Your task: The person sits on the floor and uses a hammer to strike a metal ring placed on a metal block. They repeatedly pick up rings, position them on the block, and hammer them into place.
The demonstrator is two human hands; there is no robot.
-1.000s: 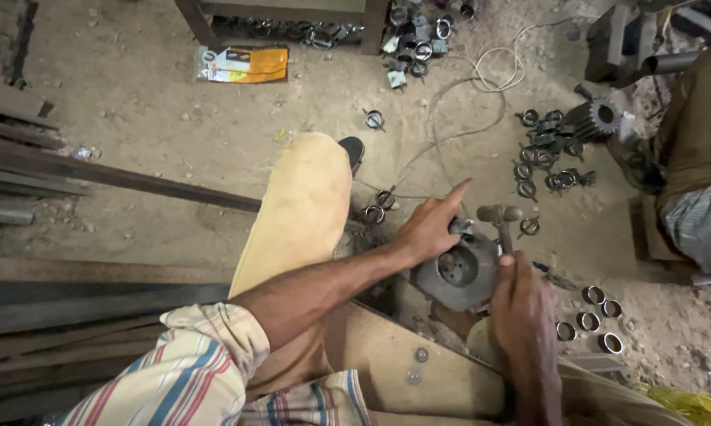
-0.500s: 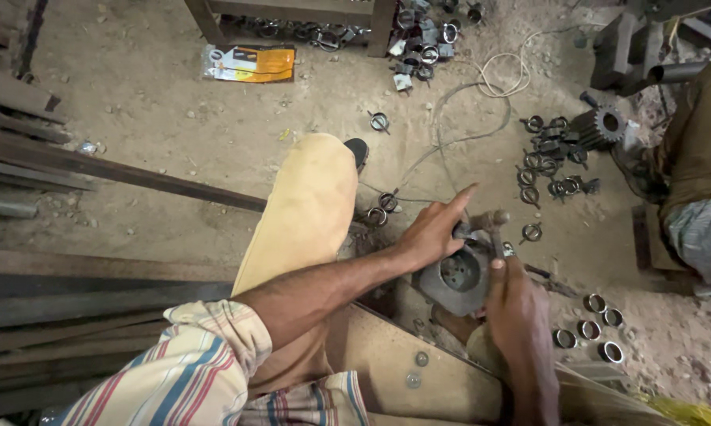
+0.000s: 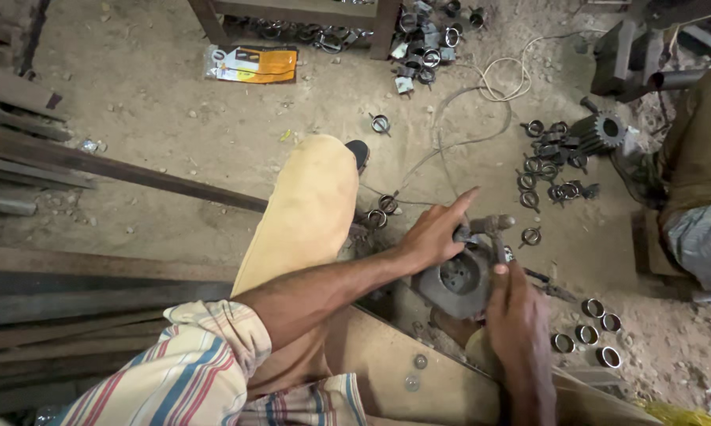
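My left hand (image 3: 432,233) rests on a round grey metal block (image 3: 455,278) with a hole in its middle, fingers spread, index finger pointing forward. It holds a small metal piece (image 3: 481,226) on top of the block. My right hand (image 3: 515,308) comes in from below and grips an upright metal rod (image 3: 499,251) against that piece. The block sits on the dusty floor just right of my knee in tan trousers (image 3: 304,217).
Several metal rings (image 3: 584,331) lie right of my right hand, more clamps (image 3: 548,162) and a gear (image 3: 604,130) beyond. Long steel bars (image 3: 95,166) lie at left. A white cable (image 3: 481,87) loops ahead. Another person's leg (image 3: 698,197) is at far right.
Both hands stayed on the block with small shifts; the view moved slightly, so everything sits a little lower in the picture.
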